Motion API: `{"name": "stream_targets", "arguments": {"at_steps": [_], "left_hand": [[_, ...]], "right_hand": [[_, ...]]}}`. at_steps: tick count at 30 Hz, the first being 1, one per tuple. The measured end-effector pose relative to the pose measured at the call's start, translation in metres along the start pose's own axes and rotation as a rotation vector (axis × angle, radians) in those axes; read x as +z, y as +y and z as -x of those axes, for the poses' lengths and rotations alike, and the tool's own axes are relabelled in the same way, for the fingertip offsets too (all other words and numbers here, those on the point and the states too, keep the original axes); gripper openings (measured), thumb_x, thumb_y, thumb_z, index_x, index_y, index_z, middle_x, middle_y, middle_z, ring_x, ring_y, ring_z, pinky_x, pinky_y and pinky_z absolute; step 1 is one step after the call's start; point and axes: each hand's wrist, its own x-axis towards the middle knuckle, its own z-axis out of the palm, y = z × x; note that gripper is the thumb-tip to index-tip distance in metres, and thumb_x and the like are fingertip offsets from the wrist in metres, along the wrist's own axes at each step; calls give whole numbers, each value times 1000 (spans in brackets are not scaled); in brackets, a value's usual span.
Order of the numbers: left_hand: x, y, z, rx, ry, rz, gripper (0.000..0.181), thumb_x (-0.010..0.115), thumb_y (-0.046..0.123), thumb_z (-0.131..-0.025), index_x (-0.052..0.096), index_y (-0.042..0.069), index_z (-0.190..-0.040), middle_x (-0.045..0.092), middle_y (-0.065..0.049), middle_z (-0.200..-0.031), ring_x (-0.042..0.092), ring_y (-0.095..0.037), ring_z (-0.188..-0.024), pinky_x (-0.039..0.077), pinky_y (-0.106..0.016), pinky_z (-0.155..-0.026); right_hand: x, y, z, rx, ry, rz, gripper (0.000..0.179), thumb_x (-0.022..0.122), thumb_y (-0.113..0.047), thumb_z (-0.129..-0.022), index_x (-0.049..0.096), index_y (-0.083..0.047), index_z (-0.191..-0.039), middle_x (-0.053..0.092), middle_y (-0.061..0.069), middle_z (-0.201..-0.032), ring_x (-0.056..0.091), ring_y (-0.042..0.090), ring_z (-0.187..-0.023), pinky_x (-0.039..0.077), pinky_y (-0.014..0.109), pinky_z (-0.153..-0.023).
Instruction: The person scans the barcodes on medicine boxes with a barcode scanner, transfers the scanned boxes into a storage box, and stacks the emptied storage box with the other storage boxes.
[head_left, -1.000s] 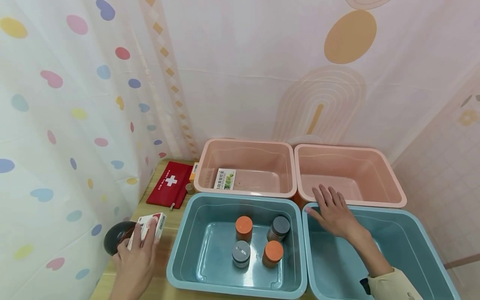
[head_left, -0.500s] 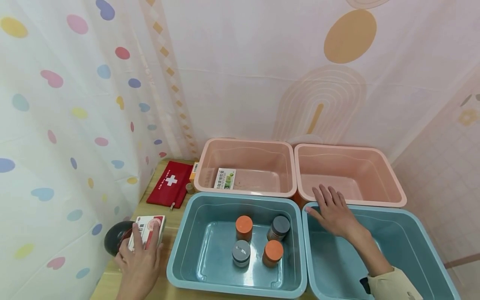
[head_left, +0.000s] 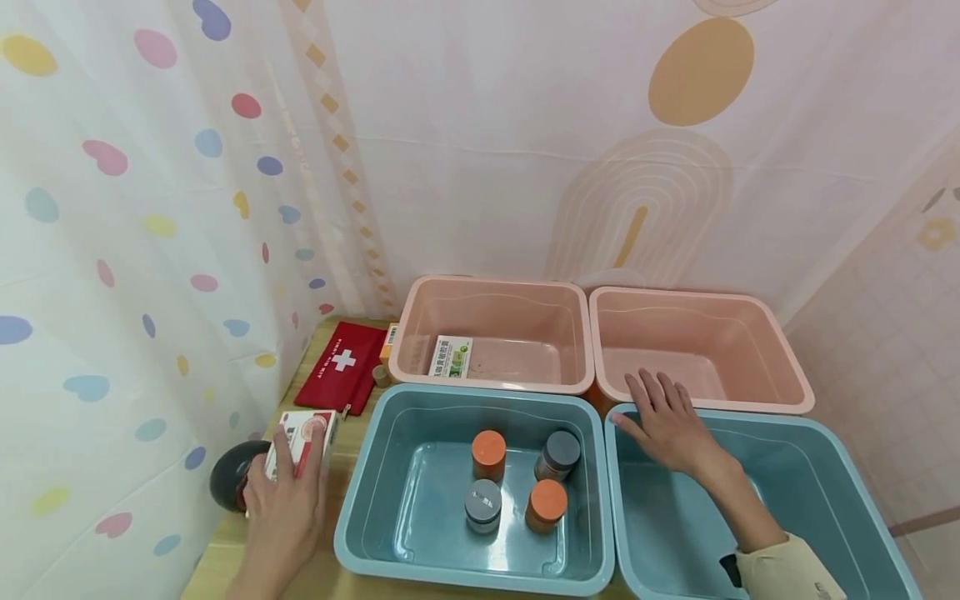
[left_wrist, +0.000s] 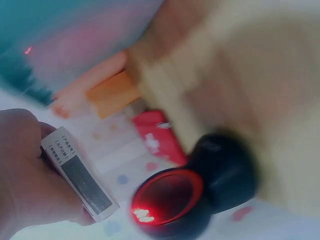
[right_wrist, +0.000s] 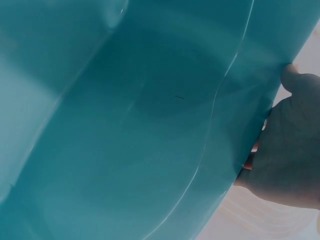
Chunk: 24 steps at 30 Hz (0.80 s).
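My left hand (head_left: 283, 521) grips a small white-and-red medicine box (head_left: 302, 433) between thumb and fingers, over the left side of the table. Beside it stands a black barcode scanner (head_left: 234, 477), partly behind the hand. In the left wrist view, the scanner's round window (left_wrist: 167, 197) glows red, and the medicine box (left_wrist: 80, 175) shows a narrow printed end, apart from it. My right hand (head_left: 671, 429) rests with extended fingers on the far rim of the right blue bin (head_left: 795, 419). The right wrist view shows that hand (right_wrist: 287, 145) at the bin's edge.
The left blue bin (head_left: 472, 582) holds several orange- and grey-capped bottles. Behind it, a pink bin (head_left: 495, 287) contains a white-and-green box (head_left: 451, 358). Another pink bin (head_left: 690, 298) adjoins it. A red first aid pouch (head_left: 341, 367) and an orange box (head_left: 388, 342) lie at the left.
My left hand has turned the medicine box so its broad face points up, then moved it slightly away from me, toward the pouch. The right hand has stayed in place.
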Motion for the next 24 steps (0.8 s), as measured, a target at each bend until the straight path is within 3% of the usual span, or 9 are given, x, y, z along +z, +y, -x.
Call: {"name": "stream_targets", "arguments": {"at_steps": [2,5,9,11,13,16,20,24], "left_hand": [[-11,5,-11,17,22,21,82,73,9,-99,28,9,-167,15,-43,-167,26,-72,-137,34,-89,-108],[-34,21,-34,27,-6,75,80,67,12,-104,25,9,-171,10,-42,-170,22,-71,-142,30,-87,-111],[-58,58,-69,91,-30,130,69,56,18,-112,25,7,-172,4,-41,-174,20,-72,-145,27,-85,-113],[-62,82,-87,159,-21,145,65,53,19,-113,28,5,-171,6,-42,-174,23,-73,-144,27,-85,-113],[-60,105,-106,222,-17,172,66,57,16,-111,31,3,-170,9,-42,-174,25,-73,-144,28,-84,-114],[-48,135,-135,244,-84,216,71,57,17,-110,26,4,-173,5,-39,-176,18,-69,-152,23,-82,-120],[-25,163,-169,199,-218,215,72,49,20,-112,17,8,-176,-8,-36,-178,5,-65,-159,14,-79,-126],[-2,180,-188,122,-349,200,70,42,22,-114,15,10,-177,-13,-37,-177,-2,-64,-162,10,-77,-129]], "right_hand": [[-1,-2,-1,8,-8,16,78,62,-41,-111,35,11,-164,30,41,-170,23,66,-157,17,79,-127],[-2,-5,-2,23,-24,41,76,63,-35,-112,34,11,-165,31,41,-170,24,65,-157,18,78,-128],[-3,-7,-2,28,-31,55,76,62,-35,-112,34,11,-164,31,41,-169,24,65,-157,19,78,-128],[-4,-6,-2,29,-30,54,76,63,-35,-112,34,11,-164,32,41,-169,24,66,-157,19,78,-127],[-4,-6,-2,31,-28,60,76,63,-35,-112,34,12,-164,32,42,-168,24,66,-157,19,78,-127],[-5,-5,-1,36,-27,58,76,63,-35,-112,34,12,-164,32,42,-168,24,66,-157,19,78,-127],[-3,-5,0,26,-16,35,78,65,-36,-110,35,11,-164,33,41,-168,24,66,-156,18,79,-127],[0,-4,1,9,5,11,78,68,-35,-108,37,12,-162,34,42,-166,25,67,-155,18,80,-126]]}}
